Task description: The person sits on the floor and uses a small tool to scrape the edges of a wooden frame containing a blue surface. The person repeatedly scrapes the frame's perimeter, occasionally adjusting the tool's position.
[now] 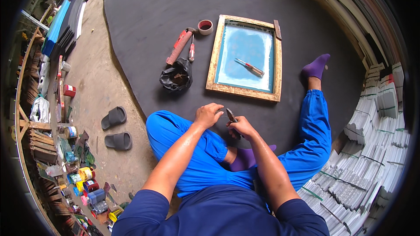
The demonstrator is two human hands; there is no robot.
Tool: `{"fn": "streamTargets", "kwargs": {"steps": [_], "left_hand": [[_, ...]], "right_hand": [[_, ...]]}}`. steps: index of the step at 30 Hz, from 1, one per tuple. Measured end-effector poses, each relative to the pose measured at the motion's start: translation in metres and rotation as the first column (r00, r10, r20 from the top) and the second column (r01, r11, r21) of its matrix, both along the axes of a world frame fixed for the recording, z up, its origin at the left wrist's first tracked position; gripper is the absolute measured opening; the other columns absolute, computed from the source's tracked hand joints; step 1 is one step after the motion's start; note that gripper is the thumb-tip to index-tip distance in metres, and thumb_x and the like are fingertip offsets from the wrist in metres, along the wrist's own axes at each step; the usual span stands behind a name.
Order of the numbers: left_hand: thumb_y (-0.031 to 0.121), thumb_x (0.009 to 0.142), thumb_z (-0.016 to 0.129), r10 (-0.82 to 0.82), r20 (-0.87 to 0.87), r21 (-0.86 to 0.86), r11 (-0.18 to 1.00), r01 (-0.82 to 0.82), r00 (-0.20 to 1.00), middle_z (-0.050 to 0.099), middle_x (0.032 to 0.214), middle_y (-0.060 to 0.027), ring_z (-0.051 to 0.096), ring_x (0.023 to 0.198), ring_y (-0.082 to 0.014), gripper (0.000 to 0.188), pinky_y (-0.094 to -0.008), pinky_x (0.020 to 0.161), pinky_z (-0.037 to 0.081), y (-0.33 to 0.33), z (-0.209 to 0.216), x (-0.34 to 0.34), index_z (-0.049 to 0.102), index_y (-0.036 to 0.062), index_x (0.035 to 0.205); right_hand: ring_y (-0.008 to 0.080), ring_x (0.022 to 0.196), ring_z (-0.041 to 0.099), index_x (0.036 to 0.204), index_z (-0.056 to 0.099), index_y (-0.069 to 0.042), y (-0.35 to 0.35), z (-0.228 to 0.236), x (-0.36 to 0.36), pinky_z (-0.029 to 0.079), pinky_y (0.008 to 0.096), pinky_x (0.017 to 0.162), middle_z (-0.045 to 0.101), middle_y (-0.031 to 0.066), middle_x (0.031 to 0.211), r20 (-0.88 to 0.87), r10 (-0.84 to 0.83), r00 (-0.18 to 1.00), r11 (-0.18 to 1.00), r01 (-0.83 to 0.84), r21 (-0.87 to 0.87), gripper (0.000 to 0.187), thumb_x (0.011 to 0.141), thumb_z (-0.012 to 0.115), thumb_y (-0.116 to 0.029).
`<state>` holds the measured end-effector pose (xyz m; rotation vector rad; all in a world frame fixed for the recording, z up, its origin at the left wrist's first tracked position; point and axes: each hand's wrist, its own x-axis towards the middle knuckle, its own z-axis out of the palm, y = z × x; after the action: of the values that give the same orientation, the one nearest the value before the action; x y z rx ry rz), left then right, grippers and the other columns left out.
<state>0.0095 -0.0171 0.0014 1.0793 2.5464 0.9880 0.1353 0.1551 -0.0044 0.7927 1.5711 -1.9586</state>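
Right hand (242, 126) gripping pliers-like tool (230, 115) near framed screen (244, 93), left hand (207, 116) half-curled, can't tell if holding anything; knocking the frame could roll the loose screwdriver (253, 68), scoring the mesh (247, 43).

Stretches wide, dark and matt as a soft-looking mat (144, 17) over concrete floor (94, 78). Carries, lying flat, a wood-framed screen (245, 93) with a blue and whitish panel. Bears to the left of that a roll of tape (205, 32), a long red tool (178, 48) lying aslant, a red-handled screwdriver (191, 52) just beside the tool, and, nearer, an open black plastic bag (166, 80). Supports a purple-socked foot (316, 66) at the right. Gives way at the left to bare concrete, bearing two dark slippers (114, 118) side by side.
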Motion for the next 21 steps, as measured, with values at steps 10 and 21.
{"fn": "streamTargets", "kwargs": {"steps": [10,21], "left_hand": [[0.029,0.089,0.07,0.086,0.02,-0.19,0.979,-0.08,0.996,0.075,0.092,-0.0068,0.072,0.086,-0.0299,0.016,-0.0436,0.077,0.057,-0.002,-0.002,-0.005,0.079,0.0167,0.092],[0.037,0.084,0.077,0.139,0.152,-0.61,0.793,-0.017,0.979,0.075,0.093,-0.0177,0.073,0.091,-0.0358,0.025,-0.0466,0.08,0.058,-0.002,0.007,-0.011,0.08,0.0139,0.092]], "right_hand": [[0.022,0.076,0.072,0.133,0.053,0.002,-0.009,0.004,-0.011,0.06,0.0377,0.066,0.07,0.0137,0.091,0.115,0.098,0.988,0.985,-0.08,-0.155,0.045,0.09,0.061,-0.007],[0.019,0.061,0.064,0.087,0.058,-0.001,0.07,-0.005,-0.001,0.054,0.0341,0.057,0.061,0.0082,0.073,0.056,-0.348,0.936,0.901,0.318,0.296,0.005,0.089,0.061,-0.004]]}}
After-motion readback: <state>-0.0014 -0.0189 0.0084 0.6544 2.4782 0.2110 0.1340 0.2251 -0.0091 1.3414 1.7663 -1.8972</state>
